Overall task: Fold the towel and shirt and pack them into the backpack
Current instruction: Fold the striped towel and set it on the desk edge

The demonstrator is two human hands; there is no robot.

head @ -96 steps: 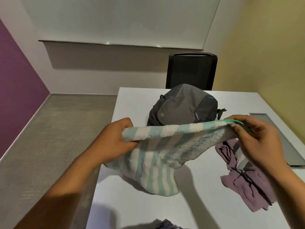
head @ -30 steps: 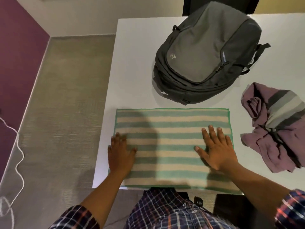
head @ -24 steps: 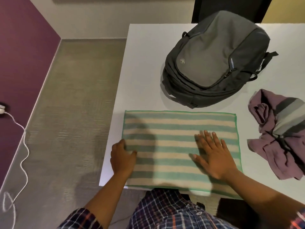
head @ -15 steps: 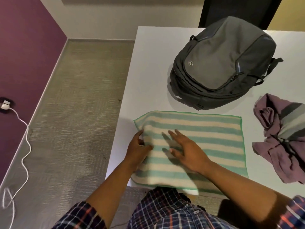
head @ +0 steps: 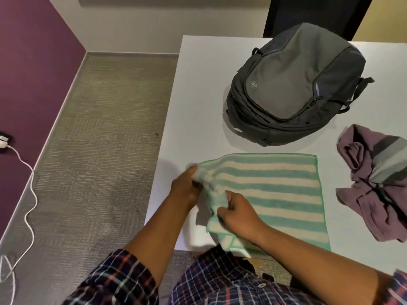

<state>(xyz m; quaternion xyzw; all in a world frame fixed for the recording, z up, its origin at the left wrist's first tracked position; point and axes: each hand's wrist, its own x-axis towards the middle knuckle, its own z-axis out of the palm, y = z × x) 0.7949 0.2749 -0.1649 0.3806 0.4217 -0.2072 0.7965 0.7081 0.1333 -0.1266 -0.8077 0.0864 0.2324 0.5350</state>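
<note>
A green and cream striped towel (head: 273, 190) lies on the white table (head: 198, 102), near its front edge. My left hand (head: 185, 188) pinches the towel's far left corner and lifts it off the table. My right hand (head: 237, 214) grips the towel's left edge closer to me, also raised. The grey backpack (head: 295, 84) lies zipped shut behind the towel. A crumpled purple shirt (head: 374, 181) with grey stripes sits to the right of the towel.
A black chair (head: 317, 16) stands behind the table's far side. Left of the table is carpeted floor (head: 99, 150) with a white cable (head: 26, 194) running from a wall plug by the purple wall.
The towel went from held in the air to spread flat on the table. Both hands then slid from pressing it to its left edge, and now lift that edge.
</note>
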